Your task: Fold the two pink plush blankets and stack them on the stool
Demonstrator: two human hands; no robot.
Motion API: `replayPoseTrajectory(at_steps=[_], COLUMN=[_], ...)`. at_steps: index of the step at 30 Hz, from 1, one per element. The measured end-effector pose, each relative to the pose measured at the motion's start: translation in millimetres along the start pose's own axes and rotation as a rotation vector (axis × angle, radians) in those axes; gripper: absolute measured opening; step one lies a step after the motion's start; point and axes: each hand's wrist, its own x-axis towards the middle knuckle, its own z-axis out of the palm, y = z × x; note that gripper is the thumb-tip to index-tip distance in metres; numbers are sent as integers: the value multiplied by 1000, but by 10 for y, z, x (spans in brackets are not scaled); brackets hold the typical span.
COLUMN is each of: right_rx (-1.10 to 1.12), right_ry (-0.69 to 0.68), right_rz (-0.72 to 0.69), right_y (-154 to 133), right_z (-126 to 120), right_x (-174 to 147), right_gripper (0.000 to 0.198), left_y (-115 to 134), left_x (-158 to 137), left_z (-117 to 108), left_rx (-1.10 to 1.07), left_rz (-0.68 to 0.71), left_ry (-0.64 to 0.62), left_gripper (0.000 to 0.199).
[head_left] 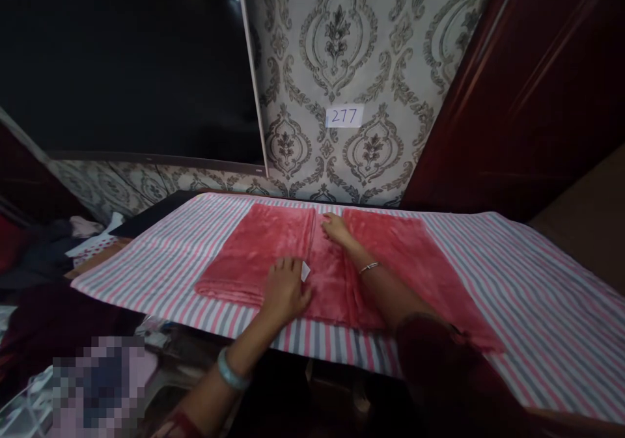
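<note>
A red plush blanket [234, 249] lies on a striped cloth, its left and right sides folded in toward a narrow middle strip. My left hand [286, 289] rests palm down on the left folded part near its inner edge, fingers spread. A small white tag [305, 271] sticks out right beside its fingers. Farther back, my right hand [336, 228] touches the middle strip close to the far edge, between the two folded sides. Its fingers are slightly bent and apart, with no cloth visibly gripped. My right forearm crosses over the right folded part.
Pink, grey and white striped cloth [517, 262] covers the table. Behind it stand a patterned wall with a paper label [344, 116] reading 277, a large dark screen [131, 67] at left and a dark red panel [527, 86] at right. Clothes and clutter lie at lower left.
</note>
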Motion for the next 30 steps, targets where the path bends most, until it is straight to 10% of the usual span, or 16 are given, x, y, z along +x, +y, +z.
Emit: replayPoseTrajectory(at_steps=[11,22,30], right_rx=[-100,-133,-6], right_ry=[22,20,8], right_rz=[15,-39,-286], right_y=[-432,-244,-26], right_z=[319,220,274], right_x=[54,14,-281], right_gripper=[46,50,54], left_y=[-142,-246,-196], left_x=[-134,-101,314], left_z=[110,61,-23], left_rx=[-6,-425,-191], left_rz=[58,88,245], left_ry=[-1,59,-119], left_gripper=[42,36,60])
